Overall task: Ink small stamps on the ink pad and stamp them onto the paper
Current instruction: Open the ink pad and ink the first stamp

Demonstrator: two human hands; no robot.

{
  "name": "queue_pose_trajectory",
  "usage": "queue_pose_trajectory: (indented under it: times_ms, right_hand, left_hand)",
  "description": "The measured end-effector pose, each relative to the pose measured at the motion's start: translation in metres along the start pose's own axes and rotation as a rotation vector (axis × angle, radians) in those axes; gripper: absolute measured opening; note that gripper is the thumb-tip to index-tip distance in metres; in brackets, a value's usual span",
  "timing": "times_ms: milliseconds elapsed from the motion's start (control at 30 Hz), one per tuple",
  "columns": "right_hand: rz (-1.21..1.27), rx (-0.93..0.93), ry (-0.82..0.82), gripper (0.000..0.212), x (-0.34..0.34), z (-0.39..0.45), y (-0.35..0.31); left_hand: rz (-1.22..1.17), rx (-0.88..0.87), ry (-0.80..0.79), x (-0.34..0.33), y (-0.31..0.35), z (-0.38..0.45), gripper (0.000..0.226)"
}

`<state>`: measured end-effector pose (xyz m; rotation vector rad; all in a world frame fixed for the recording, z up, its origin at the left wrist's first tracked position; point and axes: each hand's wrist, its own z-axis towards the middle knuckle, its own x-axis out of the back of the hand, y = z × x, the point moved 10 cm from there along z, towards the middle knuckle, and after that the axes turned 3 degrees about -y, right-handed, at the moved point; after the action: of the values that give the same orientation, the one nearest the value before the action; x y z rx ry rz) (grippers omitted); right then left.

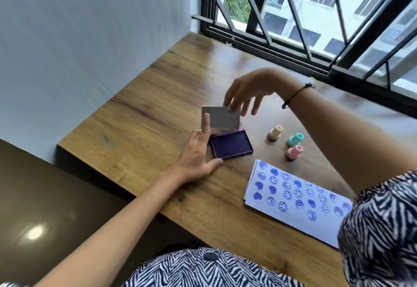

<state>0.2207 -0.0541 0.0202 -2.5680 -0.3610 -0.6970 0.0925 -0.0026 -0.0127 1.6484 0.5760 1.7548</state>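
Observation:
A purple ink pad (231, 146) lies on the wooden table, its grey lid (223, 118) standing upright behind it. My right hand (246, 94) reaches over and pinches the lid's top right edge with fingertips. My left hand (198, 153) rests flat against the pad's left side, thumb at its near corner and one finger raised against the lid. Three small stamps stand to the right of the pad: a cream stamp (275, 132), a teal stamp (295, 140) and a pink stamp (294, 152). White paper (293, 198), covered in blue hearts and smiley prints, lies at the near right.
The table (158, 97) meets a pale wall on the left and a black-framed barred window (316, 27) at the back. Its near-left edge drops to a dark floor. My patterned sleeve covers the paper's right end.

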Motion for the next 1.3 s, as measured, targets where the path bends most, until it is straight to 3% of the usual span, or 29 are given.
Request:
queue_pose_trajectory:
  times_ms: [233,367,467,600,667,733,800,867,1100,1300]
  right_hand:
    - [-0.059,0.02,0.154,0.032,0.01,0.005,0.008]
    - [-0.286,-0.05,0.363,0.025,0.018,-0.027,0.039]
    - [-0.433,-0.151,0.354,0.031,-0.008,-0.045,0.072]
    - [-0.37,-0.113,0.465,0.024,-0.03,-0.046,0.081]
    - [-0.293,-0.035,0.625,0.019,-0.024,-0.056,0.074]
    - [0.001,0.094,0.752,0.013,-0.02,-0.073,0.067]
    - [0.432,0.284,0.708,0.008,-0.032,-0.082,0.054]
    - [0.651,0.418,0.629,0.006,-0.05,-0.085,0.035]
    - [0.872,0.432,0.59,0.011,-0.088,-0.073,0.015]
    - [0.871,0.409,0.788,0.011,-0.091,-0.077,0.014]
  left_hand:
    - [0.013,-0.018,0.022,0.001,-0.002,0.0,0.111]
    - [0.018,-0.037,0.044,0.001,0.0,-0.001,0.11]
    - [0.021,-0.046,0.042,0.002,0.003,-0.003,0.107]
    - [0.081,-0.11,0.201,0.022,0.021,-0.01,0.078]
    - [0.029,-0.094,0.354,0.038,0.028,-0.019,0.053]
    - [-0.083,-0.047,0.409,0.043,0.031,-0.027,0.039]
    - [-0.217,-0.014,0.365,0.038,0.037,-0.027,0.036]
    - [-0.311,0.007,0.317,0.031,0.045,-0.023,0.037]
    - [-0.324,0.031,0.35,0.034,0.041,-0.026,0.029]
    - [-0.51,0.166,0.337,0.024,0.019,-0.025,0.025]
